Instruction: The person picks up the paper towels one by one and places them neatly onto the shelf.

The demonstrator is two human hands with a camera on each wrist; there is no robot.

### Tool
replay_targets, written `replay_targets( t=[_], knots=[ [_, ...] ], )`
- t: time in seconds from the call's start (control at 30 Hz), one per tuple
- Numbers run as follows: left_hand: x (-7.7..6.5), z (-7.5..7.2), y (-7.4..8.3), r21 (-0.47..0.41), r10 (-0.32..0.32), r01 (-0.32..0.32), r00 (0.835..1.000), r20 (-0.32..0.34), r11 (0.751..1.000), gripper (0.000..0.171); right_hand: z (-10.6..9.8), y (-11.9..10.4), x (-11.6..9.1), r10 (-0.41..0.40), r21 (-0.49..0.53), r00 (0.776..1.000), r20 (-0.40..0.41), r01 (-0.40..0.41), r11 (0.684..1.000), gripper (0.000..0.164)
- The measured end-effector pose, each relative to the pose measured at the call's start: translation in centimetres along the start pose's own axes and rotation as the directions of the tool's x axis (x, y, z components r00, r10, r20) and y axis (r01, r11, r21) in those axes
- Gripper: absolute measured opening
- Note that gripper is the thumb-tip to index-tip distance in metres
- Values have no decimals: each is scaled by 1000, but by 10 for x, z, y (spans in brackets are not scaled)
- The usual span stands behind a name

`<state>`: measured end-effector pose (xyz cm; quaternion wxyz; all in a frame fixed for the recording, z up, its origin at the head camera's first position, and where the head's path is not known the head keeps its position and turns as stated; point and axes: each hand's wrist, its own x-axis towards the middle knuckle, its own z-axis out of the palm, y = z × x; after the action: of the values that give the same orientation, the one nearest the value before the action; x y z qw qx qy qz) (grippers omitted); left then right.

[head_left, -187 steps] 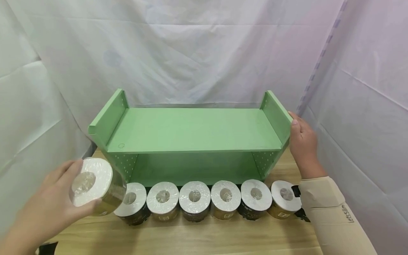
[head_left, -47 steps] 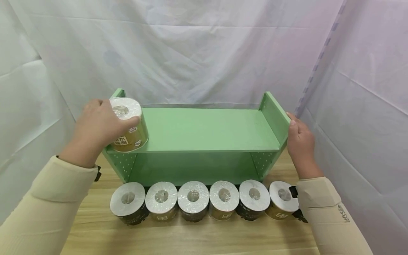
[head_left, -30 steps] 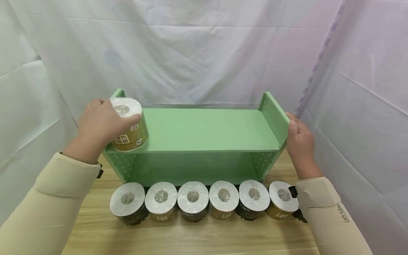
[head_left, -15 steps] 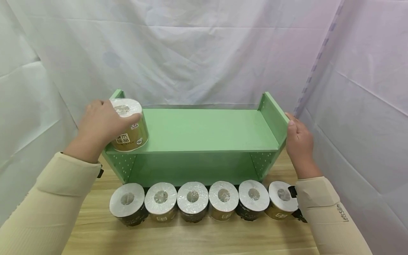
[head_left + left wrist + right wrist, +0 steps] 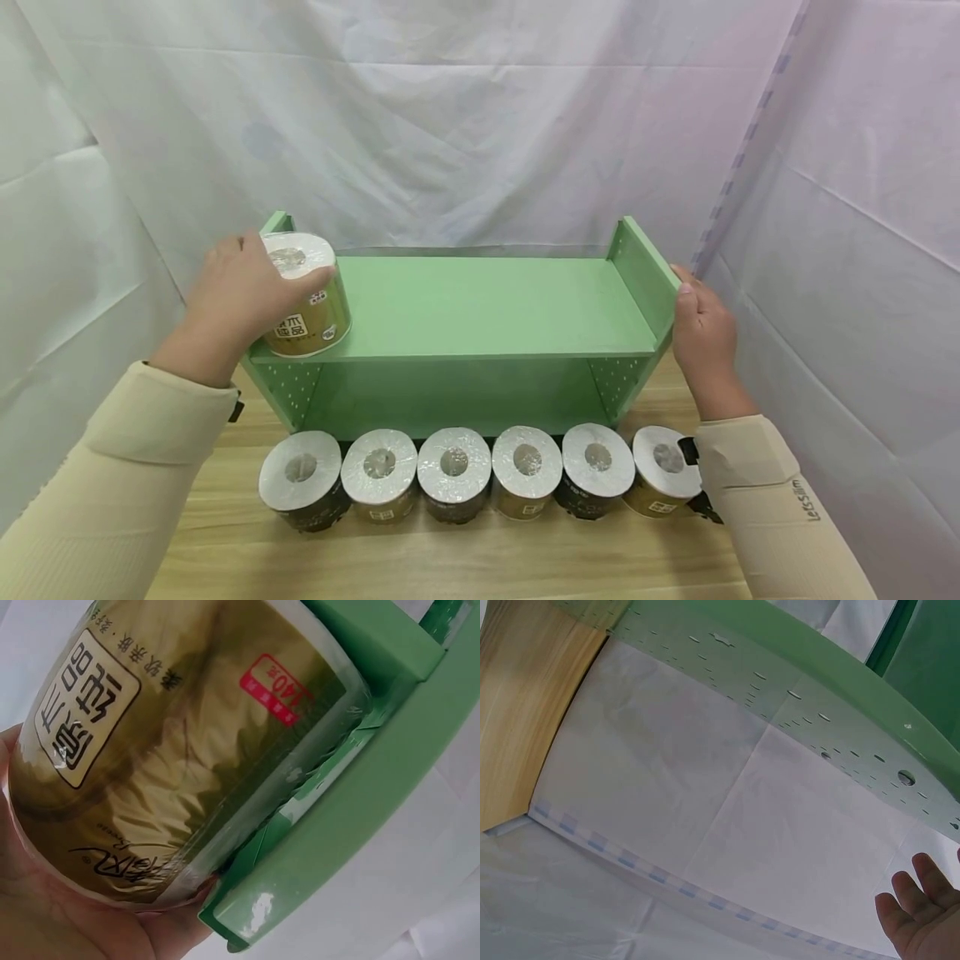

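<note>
My left hand (image 5: 243, 292) grips a plastic-wrapped toilet paper roll (image 5: 321, 312) with gold print. The roll stands upright at the left end of the top board of a green shelf (image 5: 480, 304). In the left wrist view, the gold wrapper (image 5: 202, 742) fills much of the frame, close beside the shelf's side panel (image 5: 337, 825), with part of my palm below it. My right hand (image 5: 705, 333) rests against the outside of the shelf's right side panel (image 5: 648, 279), thumb tip at its edge. In the right wrist view its fingers (image 5: 915, 900) look extended and hold nothing.
Several more toilet paper rolls (image 5: 453, 475), gold and black wrapped in turn, stand in a row before the shelf on the wooden table (image 5: 465, 558). The lower compartment (image 5: 457, 396) opens behind them. White cloth (image 5: 465, 142) hangs at the back and both sides.
Since the oldest frame, my left hand has brought the gold roll from the front left up onto the top board. During the last second hardly anything has moved; my right hand stays at the panel.
</note>
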<state>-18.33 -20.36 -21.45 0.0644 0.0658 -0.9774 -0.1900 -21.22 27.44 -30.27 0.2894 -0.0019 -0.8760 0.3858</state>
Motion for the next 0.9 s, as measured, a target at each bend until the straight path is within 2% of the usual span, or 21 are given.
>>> replay_targets(
  t=[0.37,0.57,0.9],
  knots=[
    [-1,1,-2,-7,34,-34,999,-30,999,117,2,0,1,-4,4,1000,-11,4,1000,48],
    [-2,3,-3,10,82,-82,995,-65,997,113,3,0,1,3,0,1000,-14,-3,1000,48],
    [-9,5,-2,79,173,-161,968,-184,984,103,3,-1,0,4,12,1000,-2,-4,1000,48]
  ],
)
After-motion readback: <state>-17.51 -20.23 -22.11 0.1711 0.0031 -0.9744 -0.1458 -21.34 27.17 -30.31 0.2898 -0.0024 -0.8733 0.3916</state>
